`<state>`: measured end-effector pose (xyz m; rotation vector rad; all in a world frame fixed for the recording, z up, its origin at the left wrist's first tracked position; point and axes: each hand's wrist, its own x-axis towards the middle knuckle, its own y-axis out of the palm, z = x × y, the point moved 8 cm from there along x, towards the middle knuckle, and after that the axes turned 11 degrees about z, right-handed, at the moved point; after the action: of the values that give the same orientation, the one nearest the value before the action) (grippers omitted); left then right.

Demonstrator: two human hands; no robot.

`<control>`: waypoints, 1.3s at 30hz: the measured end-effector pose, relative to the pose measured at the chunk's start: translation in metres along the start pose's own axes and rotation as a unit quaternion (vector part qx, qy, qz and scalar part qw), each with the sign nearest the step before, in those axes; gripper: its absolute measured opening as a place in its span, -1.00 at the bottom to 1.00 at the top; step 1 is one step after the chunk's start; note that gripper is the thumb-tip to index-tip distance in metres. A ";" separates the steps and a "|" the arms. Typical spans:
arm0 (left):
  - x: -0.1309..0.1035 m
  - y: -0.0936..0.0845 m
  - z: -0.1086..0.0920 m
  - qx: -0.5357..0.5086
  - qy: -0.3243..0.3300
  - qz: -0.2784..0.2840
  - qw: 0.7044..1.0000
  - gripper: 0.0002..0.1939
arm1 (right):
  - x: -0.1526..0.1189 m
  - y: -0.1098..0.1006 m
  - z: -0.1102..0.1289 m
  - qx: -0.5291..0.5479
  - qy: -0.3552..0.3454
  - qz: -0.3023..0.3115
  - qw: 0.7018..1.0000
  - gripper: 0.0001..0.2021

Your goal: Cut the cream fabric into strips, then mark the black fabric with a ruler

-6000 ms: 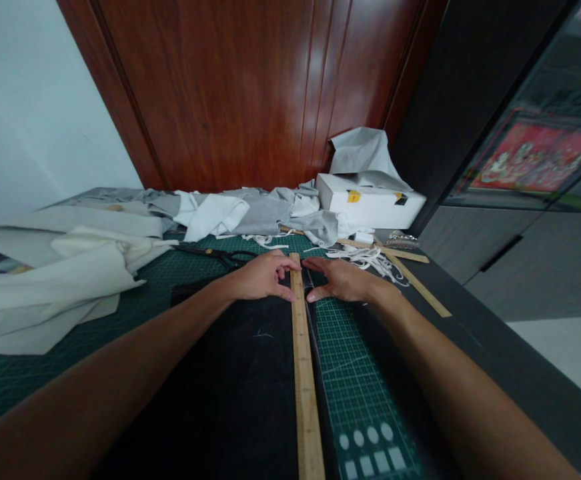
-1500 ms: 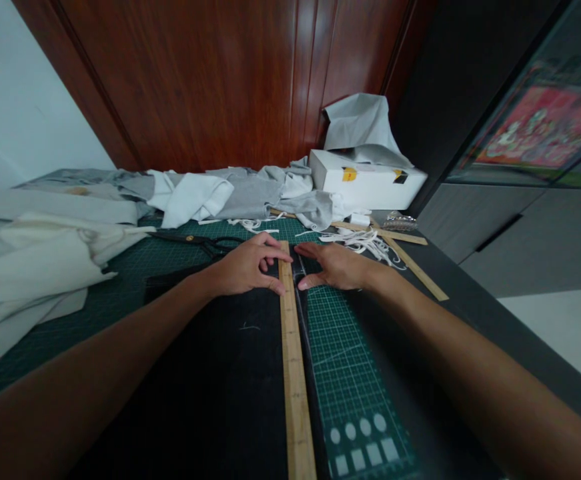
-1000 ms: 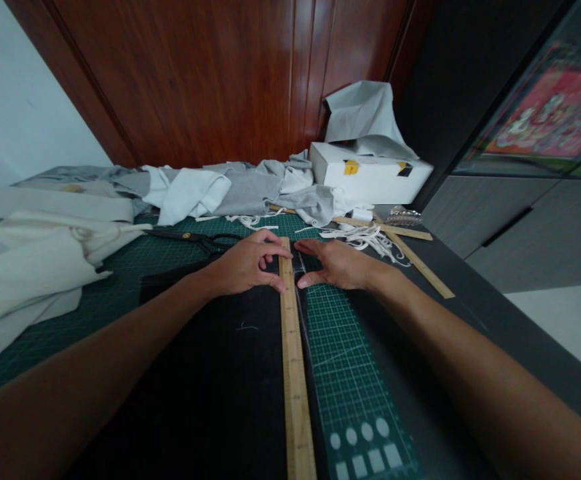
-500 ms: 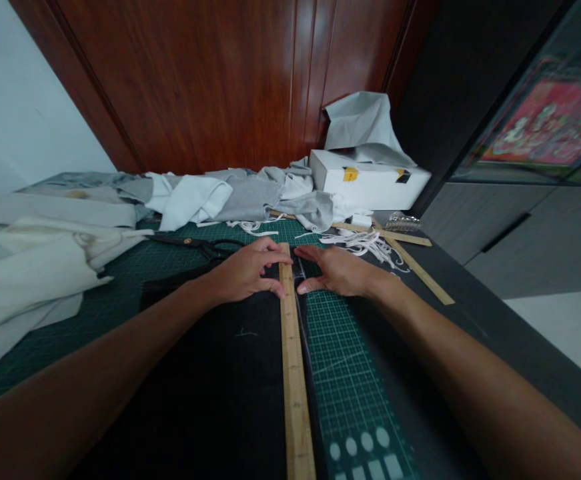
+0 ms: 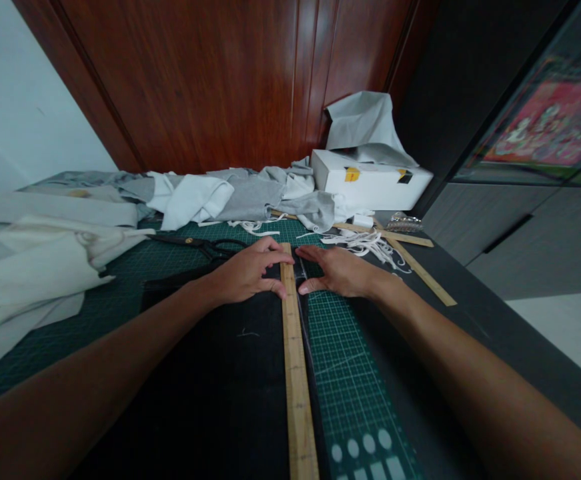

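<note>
A long wooden ruler [image 5: 297, 373] lies lengthwise on black fabric [image 5: 220, 387], close to the fabric's right edge. My left hand [image 5: 247, 272] rests at the ruler's far end, thumb and fingers apart, their tips touching its left side and top. Just right of the ruler, my right hand [image 5: 340, 270] lies low over the fabric's edge, thumb and fingers spread, with nothing held. A pale line runs along the black strip beside the ruler. Under the fabric is a green cutting mat [image 5: 345, 347] with a white grid.
Black-handled scissors [image 5: 205, 247] lie beyond my left hand. Grey and white cloth [image 5: 195, 200] is heaped along the back, cream cloth [image 5: 45, 267] at left. A white box [image 5: 370, 183] stands back right, near white cords [image 5: 370, 247] and crossed wooden rulers [image 5: 420, 273].
The view shifts very slightly. Both hands, the ruler and the fabric keep the same places relative to each other.
</note>
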<state>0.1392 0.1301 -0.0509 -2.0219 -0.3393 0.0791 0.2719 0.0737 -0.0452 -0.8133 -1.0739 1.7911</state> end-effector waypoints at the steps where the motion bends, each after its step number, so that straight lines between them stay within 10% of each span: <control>1: 0.000 0.000 0.000 0.001 0.003 0.000 1.000 -0.36 | 0.000 0.000 0.000 0.001 0.001 0.000 1.000 -0.15; 39: -0.001 -0.009 -0.009 -0.033 -0.010 -0.011 0.999 -0.41 | 0.000 0.000 0.000 0.004 0.009 0.000 1.000 -0.14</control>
<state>0.1386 0.1261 -0.0394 -2.0838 -0.3816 0.0738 0.2721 0.0740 -0.0452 -0.8228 -1.0537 1.7835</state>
